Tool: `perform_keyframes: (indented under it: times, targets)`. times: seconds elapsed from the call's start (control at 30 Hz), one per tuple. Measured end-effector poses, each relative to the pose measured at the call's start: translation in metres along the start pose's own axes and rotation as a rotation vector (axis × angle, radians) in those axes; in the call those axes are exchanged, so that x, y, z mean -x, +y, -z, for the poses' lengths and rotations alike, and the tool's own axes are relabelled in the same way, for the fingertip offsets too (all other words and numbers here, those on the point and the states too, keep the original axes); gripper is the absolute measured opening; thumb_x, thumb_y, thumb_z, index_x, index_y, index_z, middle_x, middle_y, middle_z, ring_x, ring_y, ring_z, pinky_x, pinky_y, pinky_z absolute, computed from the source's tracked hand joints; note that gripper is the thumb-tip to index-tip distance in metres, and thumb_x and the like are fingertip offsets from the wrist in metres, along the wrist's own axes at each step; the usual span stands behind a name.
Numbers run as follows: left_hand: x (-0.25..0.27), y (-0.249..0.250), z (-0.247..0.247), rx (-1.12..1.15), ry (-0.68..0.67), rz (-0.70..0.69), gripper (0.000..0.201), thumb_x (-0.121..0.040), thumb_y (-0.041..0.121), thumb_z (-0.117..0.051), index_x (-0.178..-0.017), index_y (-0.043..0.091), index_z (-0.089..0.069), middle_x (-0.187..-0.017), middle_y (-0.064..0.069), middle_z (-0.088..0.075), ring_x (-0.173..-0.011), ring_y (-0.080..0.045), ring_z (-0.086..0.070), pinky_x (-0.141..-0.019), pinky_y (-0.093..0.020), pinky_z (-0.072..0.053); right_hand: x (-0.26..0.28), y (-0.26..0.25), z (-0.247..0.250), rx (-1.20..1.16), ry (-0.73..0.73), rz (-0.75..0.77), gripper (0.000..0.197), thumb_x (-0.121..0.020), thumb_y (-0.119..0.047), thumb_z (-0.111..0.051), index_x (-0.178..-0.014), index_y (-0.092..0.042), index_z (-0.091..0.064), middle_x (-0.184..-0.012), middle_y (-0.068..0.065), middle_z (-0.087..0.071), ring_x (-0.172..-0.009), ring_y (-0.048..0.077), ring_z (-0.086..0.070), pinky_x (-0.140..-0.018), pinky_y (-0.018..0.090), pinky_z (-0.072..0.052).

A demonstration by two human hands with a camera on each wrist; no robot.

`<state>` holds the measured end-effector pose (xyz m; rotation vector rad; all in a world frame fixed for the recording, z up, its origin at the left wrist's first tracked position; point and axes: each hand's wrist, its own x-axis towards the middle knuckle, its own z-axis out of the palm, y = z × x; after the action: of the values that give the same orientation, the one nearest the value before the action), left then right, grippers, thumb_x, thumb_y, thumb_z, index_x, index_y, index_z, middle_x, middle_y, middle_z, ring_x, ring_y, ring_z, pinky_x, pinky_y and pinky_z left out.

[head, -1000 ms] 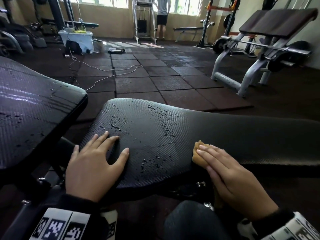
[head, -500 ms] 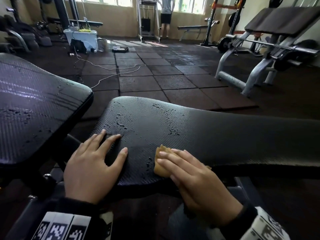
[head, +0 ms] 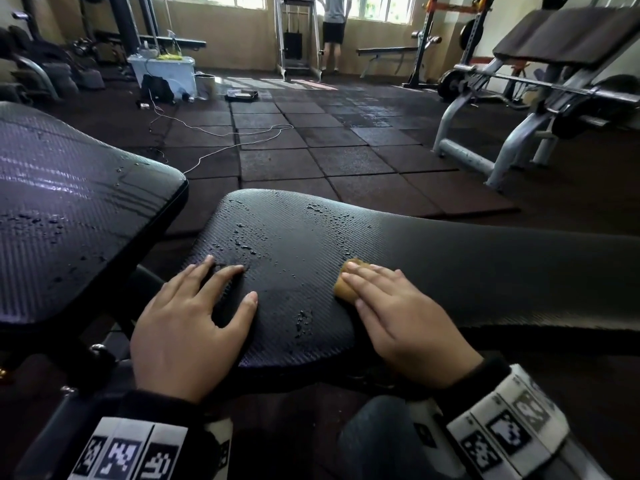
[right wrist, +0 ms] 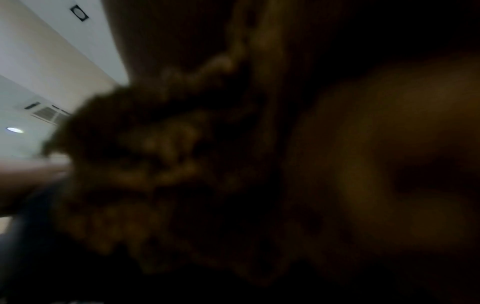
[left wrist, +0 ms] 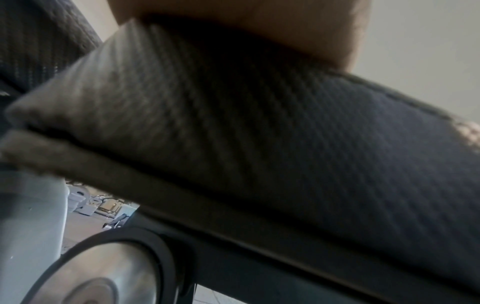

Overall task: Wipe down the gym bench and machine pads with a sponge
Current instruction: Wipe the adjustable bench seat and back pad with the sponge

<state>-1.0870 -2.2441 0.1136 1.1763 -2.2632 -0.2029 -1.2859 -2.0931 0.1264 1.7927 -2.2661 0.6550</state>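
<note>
A black textured bench pad [head: 450, 265], dotted with water drops, runs from the middle to the right in the head view. My left hand [head: 207, 292] rests flat on its near left end, fingers spread and straight. My right hand [head: 381, 292] presses a small yellow-brown sponge [head: 344, 289] onto the pad with straight fingers; most of the sponge is hidden beneath them. A second wet black pad [head: 69, 209] sits higher at the left. The left wrist view shows the pad's edge [left wrist: 259, 144] from below. The right wrist view is dark, with the sponge [right wrist: 155, 164] blurred.
Dark rubber floor tiles [head: 277, 161] lie beyond the bench, crossed by a white cable [head: 221, 147]. A grey-framed machine [head: 502, 150] with a black pad stands at the right. A white box [head: 162, 69] and a bucket [head: 205, 84] sit far left. A person [head: 334, 26] stands by the windows.
My right hand slid the sponge leftward along the pad's near edge, then up and away from the edge. The left hand stayed put. The head view shifted slightly.
</note>
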Motion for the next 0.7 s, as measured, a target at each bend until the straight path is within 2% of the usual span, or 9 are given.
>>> perform_keyframes:
  times: [0.1,0.27,0.33,0.47,0.53,0.6,0.7]
  targets:
    - [0.001,0.000,0.000,0.003,0.000,-0.008,0.061,-0.078,0.068,-0.035,-0.123,0.039,-0.063,-0.139,0.005,-0.055,-0.133,-0.015,-0.044,-0.111,-0.033,-0.030,0.009,-0.020,-0.002,0.000,0.024,0.138,0.041,-0.090,-0.024,-0.038,-0.126,-0.018,-0.058,-0.136,-0.006,-0.052,-0.126,0.018,-0.049,-0.102,0.046,-0.041]
    - [0.001,0.000,0.000,0.016,0.007,-0.006,0.060,-0.078,0.067,-0.036,-0.123,0.039,-0.063,-0.139,0.005,-0.055,-0.133,-0.016,-0.044,-0.111,-0.033,-0.030,0.039,0.001,0.017,-0.072,-0.078,0.359,0.046,-0.092,-0.015,-0.037,-0.137,-0.023,-0.044,-0.146,-0.011,-0.038,-0.137,0.014,-0.033,-0.109,0.038,-0.032]
    - [0.001,0.000,0.000,0.021,0.014,-0.003,0.060,-0.078,0.067,-0.036,-0.123,0.039,-0.064,-0.139,0.005,-0.055,-0.133,-0.016,-0.044,-0.112,-0.033,-0.030,0.044,0.019,0.024,-0.064,-0.097,0.331,0.047,-0.092,-0.015,-0.037,-0.137,-0.023,-0.043,-0.146,-0.011,-0.038,-0.138,0.015,-0.032,-0.109,0.037,-0.032]
    - [0.001,0.000,-0.001,0.014,0.009,0.014,0.060,-0.077,0.067,-0.036,-0.123,0.040,-0.063,-0.139,0.008,-0.055,-0.133,-0.014,-0.044,-0.111,-0.033,-0.030,0.028,0.038,0.028,-0.040,-0.081,0.101,0.044,-0.096,-0.036,-0.032,-0.133,-0.021,-0.050,-0.141,-0.007,-0.046,-0.133,0.016,-0.041,-0.109,0.029,-0.028]
    - [0.001,0.000,0.000,0.019,0.013,0.014,0.060,-0.077,0.067,-0.036,-0.122,0.039,-0.064,-0.139,0.007,-0.055,-0.133,-0.015,-0.044,-0.111,-0.033,-0.030,0.013,0.035,0.022,-0.009,-0.073,0.041,0.047,-0.092,-0.033,-0.034,-0.129,-0.015,-0.055,-0.136,-0.002,-0.052,-0.128,0.020,-0.047,-0.109,0.026,-0.026]
    - [0.001,0.000,0.000,0.021,0.011,0.014,0.060,-0.077,0.066,-0.037,-0.123,0.039,-0.064,-0.139,0.007,-0.055,-0.133,-0.015,-0.044,-0.111,-0.033,-0.030,0.001,0.024,0.015,0.025,-0.082,0.024,0.048,-0.090,-0.031,-0.032,-0.127,-0.014,-0.057,-0.134,0.000,-0.054,-0.125,0.023,-0.050,-0.110,0.030,-0.031]
    - [0.001,0.000,0.000,0.017,0.011,0.010,0.059,-0.078,0.066,-0.038,-0.123,0.040,-0.063,-0.139,0.007,-0.055,-0.133,-0.015,-0.044,-0.111,-0.033,-0.030,-0.004,0.002,0.009,0.025,-0.097,0.085,0.045,-0.091,-0.028,-0.034,-0.127,-0.014,-0.057,-0.134,-0.002,-0.054,-0.124,0.023,-0.051,-0.105,0.039,-0.039]
